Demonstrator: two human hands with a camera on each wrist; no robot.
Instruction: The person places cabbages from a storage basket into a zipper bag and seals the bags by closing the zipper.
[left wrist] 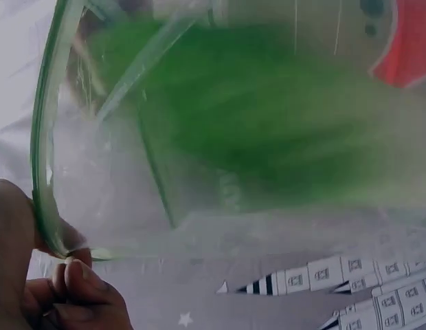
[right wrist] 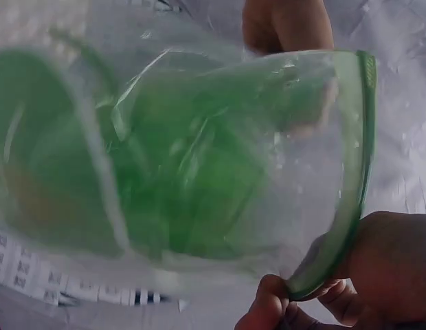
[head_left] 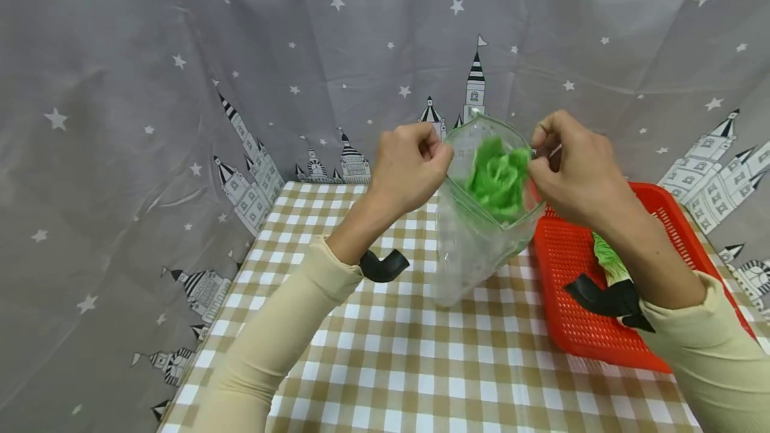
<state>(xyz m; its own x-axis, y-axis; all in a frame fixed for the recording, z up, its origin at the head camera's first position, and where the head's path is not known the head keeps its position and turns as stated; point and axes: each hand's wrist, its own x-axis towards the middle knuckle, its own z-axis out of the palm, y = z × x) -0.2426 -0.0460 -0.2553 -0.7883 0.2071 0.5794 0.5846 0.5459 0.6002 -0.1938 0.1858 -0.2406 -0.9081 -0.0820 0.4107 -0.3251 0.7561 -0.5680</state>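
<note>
A clear zip bag with a green-edged mouth hangs above the table, its opening spread wide. Inside it sits a green leafy vegetable, blurred through the plastic in both wrist views. My left hand pinches the left corner of the bag's mouth between thumb and fingers. On the opposite corner, my right hand pinches the rim the same way. The left wrist view shows the left fingers at the zip edge, and the right wrist view shows the right fingers there too.
A red plastic basket stands on the right of the checked tablecloth. In it lies a pale-stemmed leafy vegetable, partly hidden behind the right forearm. A grey curtain printed with castles and stars hangs behind the table.
</note>
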